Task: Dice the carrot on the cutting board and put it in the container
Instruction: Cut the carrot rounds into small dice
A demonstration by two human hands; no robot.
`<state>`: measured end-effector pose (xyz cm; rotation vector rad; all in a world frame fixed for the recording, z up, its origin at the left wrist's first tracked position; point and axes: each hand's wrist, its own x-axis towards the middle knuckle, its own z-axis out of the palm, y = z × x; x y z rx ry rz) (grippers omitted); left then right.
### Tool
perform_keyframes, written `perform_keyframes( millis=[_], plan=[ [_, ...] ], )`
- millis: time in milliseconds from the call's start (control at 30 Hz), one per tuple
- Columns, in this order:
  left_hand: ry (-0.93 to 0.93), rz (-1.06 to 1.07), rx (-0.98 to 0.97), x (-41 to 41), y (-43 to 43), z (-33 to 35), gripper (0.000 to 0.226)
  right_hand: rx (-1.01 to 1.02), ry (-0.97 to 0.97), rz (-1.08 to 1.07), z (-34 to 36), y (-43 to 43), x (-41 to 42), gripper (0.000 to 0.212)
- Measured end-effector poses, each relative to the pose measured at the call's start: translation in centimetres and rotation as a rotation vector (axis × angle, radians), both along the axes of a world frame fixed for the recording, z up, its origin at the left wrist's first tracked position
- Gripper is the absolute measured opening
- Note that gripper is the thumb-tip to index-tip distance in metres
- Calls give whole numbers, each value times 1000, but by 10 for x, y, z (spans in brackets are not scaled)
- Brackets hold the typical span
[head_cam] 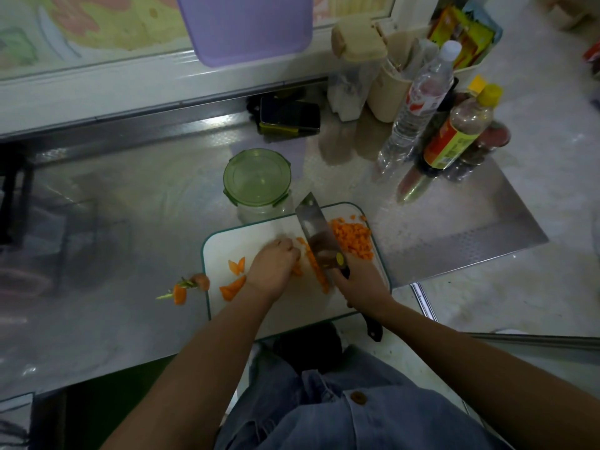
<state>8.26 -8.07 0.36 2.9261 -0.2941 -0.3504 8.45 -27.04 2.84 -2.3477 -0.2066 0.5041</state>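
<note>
While the steel counter (130, 222) takes up most of the view, the white cutting board (276, 306) with its green edge lies at the counter's near edge, in front of the person. Just beyond the board's far edge stands the clear container (256, 180), upright, with its green clip lid on. Several bottles (418, 105) stand well off to the far right.

A cleaver (316, 235) stands across the middle of the board, edge down, its tip pointing towards the container. The right hand (360, 284) has its fingers wrapped round the dark handle. The left hand (272, 267) sits just left of the blade, its fingers curled down onto the carrot strips (319, 274), which lie along the blade's left face.

Right of the blade, a heap of diced carrot (352, 238) fills the board's far right corner. Two uncut carrot chunks (232, 287) lie on the board's left part, apart from the left hand. Off the board, on the counter beside its left edge, lie two carrot ends (185, 289) with green stalks.
</note>
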Motion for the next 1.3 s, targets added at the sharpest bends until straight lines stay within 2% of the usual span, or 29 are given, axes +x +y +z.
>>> perform_keyframes(
  millis=[67,167,300,433,700,933,1300],
  plan=[
    [15,91,-39,-5,0,-2,27,-45,-8,62,-3,1,-1,9],
    [7,215,-122,-16,-2,-7,26,-113,-51,134,-9,4,-4,13],
    [-18,329,-244,-26,-3,-6,36,-150,-101,198,-6,6,-8,13],
    [-72,407,-301,-29,2,-4,28,-184,-107,236,-3,8,-11,14],
    [-72,450,-295,-23,4,-5,24,-214,-83,193,-3,13,-14,14],
    [-42,353,-278,-26,5,-9,40,-188,-88,155,-3,15,-20,12],
    [-83,432,-300,-27,-2,-14,23,-232,-36,174,-13,28,-27,11]
  ],
)
